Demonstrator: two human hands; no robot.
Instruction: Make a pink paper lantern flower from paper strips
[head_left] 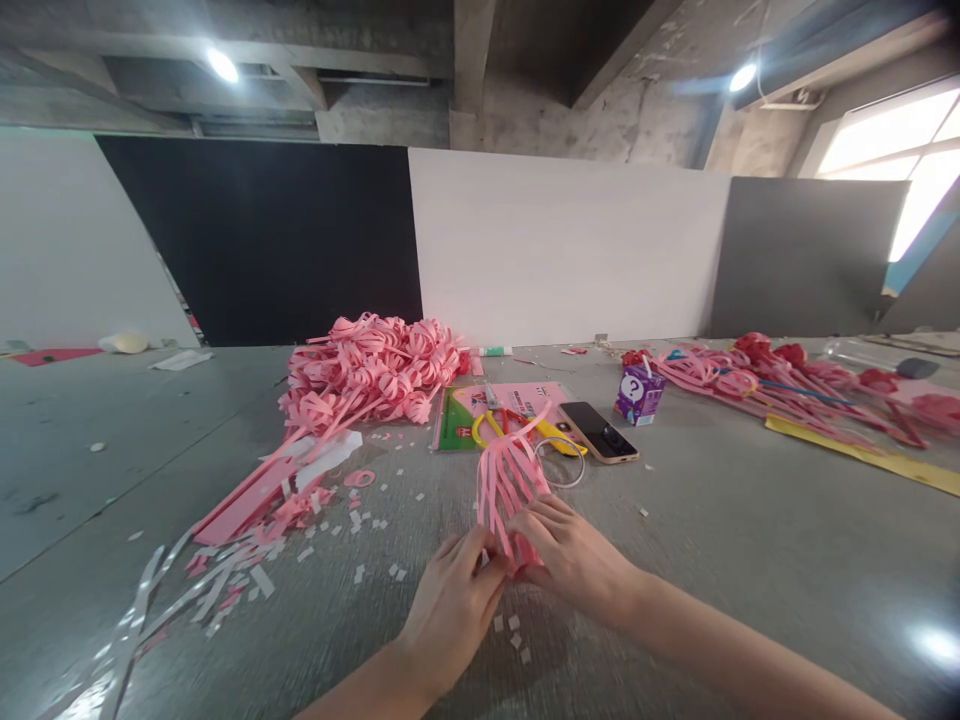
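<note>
Your left hand (456,592) and right hand (571,545) pinch the fringed pink paper (511,490), near side of the phone (600,432), to its left. Pink paper pile (375,372), left of the phone, looks done; this piece looks part-way. Your grip covers its base, can't tell if it's joined.

There was 1 camera, worn on the person's head. It looked forward and down. The left hand (452,603) and right hand (576,553) were close, low in the view. It saw wide, over the gray tabletop (712,530), past the white board (570,245), up to the ceiling (555,50).
</note>
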